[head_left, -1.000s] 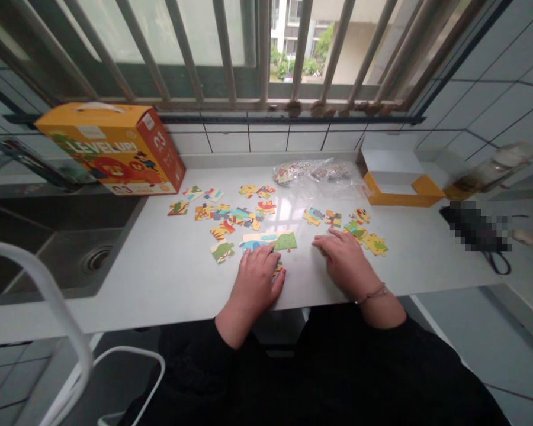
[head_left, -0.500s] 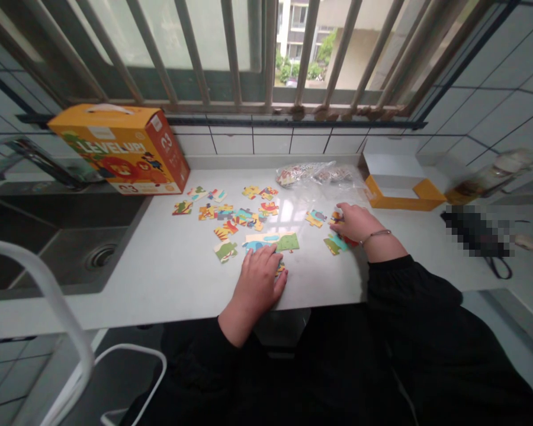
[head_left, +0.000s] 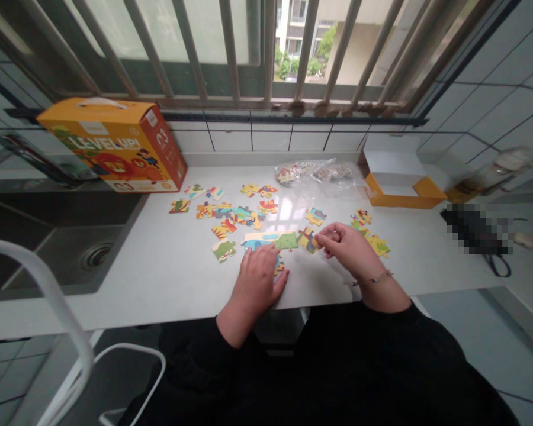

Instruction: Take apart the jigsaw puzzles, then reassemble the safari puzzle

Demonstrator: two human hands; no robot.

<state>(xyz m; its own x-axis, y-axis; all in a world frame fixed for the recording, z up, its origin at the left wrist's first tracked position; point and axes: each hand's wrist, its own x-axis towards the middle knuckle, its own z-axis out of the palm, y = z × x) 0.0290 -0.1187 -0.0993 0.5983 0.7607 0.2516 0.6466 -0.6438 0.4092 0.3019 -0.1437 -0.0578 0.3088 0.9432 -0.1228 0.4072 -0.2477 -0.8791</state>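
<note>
Several joined jigsaw pieces (head_left: 286, 239) with a green and blue picture lie on the white counter in front of me. Fingers outstretched, my left hand (head_left: 258, 277) rests on their lower left part and hides some of it. Between thumb and fingertips, my right hand (head_left: 347, 247) pinches a jigsaw piece (head_left: 308, 240) with a yellow and dark picture, at the right end of the joined pieces. A single piece with a grey-blue shape (head_left: 315, 216) lies just behind it. More loose pieces (head_left: 377, 244) lie to the right of my right hand, partly covered by it.
Loose jigsaw pieces (head_left: 244, 215) are spread over the counter's middle and left. An orange carton (head_left: 115, 151) stands beside the sink (head_left: 66, 236). Clear plastic bags (head_left: 320, 172) and an open orange-and-white box (head_left: 404, 190) stand at the back. A pixelated dark object (head_left: 475, 231) lies right.
My right hand has moved left and nearer, bringing a jigsaw piece to the right end of the joined ones. Pieces it had covered now show. My left hand stays in place.
</note>
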